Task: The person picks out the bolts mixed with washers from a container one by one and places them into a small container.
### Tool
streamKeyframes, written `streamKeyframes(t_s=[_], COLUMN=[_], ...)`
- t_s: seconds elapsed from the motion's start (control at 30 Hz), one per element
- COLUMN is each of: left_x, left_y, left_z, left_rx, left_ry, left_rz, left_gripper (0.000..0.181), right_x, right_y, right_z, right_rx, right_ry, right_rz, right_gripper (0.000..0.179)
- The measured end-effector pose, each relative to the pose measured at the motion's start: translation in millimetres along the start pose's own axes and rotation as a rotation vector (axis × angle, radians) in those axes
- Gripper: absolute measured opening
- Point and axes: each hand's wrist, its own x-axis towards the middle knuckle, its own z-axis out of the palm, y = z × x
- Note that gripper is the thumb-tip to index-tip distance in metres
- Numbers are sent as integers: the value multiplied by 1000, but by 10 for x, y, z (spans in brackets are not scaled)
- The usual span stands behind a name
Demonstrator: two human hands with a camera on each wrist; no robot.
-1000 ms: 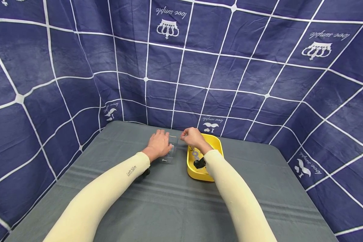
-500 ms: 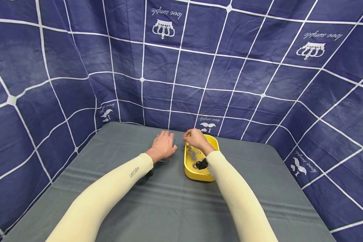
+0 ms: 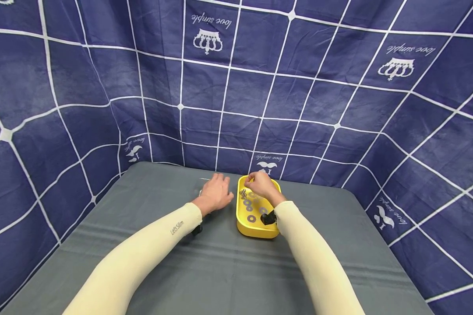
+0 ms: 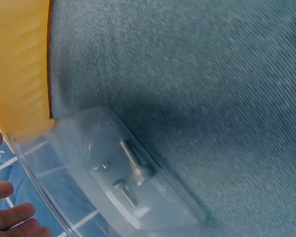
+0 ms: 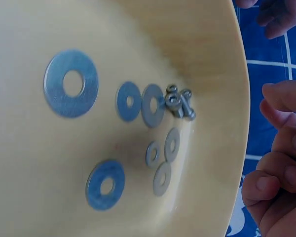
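Note:
My left hand (image 3: 217,192) is held over a clear plastic box (image 4: 96,129), its fingers apart and loosely bent beyond the rim in the left wrist view. Inside that box lie a large bolt (image 4: 133,160), a smaller bolt (image 4: 125,192) and a tiny metal piece (image 4: 100,167). To the right, my right hand (image 3: 262,183) hovers over the far end of a yellow tray (image 3: 258,232), fingers bent, with nothing visible between them. Several flat washers (image 5: 71,84) of different sizes are spread over the tray floor. A small heap of bolts (image 5: 180,102) sits near its end wall.
Grey cloth (image 3: 205,262) covers the table. A blue curtain (image 3: 236,109) with white grid lines hangs behind and along both sides. The yellow tray's side wall (image 4: 19,69) stands close beside the clear box.
My right hand has moved from the gap by the clear box to above the yellow tray. My left hand has shifted right across the box. The head view has turned slightly right.

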Motion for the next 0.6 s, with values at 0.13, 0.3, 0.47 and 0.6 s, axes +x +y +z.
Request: streamKeyframes(t_s=[0.13,0.3,0.47,0.6], left_x=[4,-1,29,59], left_y=[56,131,200,244], left_z=[34,42,30,35], left_rx=[16,7,-2,-1], left_ry=[-9,-6,-7,-7], left_rz=[7,13,15,19], left_gripper=[54,54,55,54], right_x=[-48,-93,-102,-122], right_y=[46,136,227,259], right_z=[-25,-37,-69,-110], right_rx=[-22,-35,-43,-36], right_ry=[15,34,30,44], right_rz=[8,32,47,56], right_gripper=[13,12,13,14])
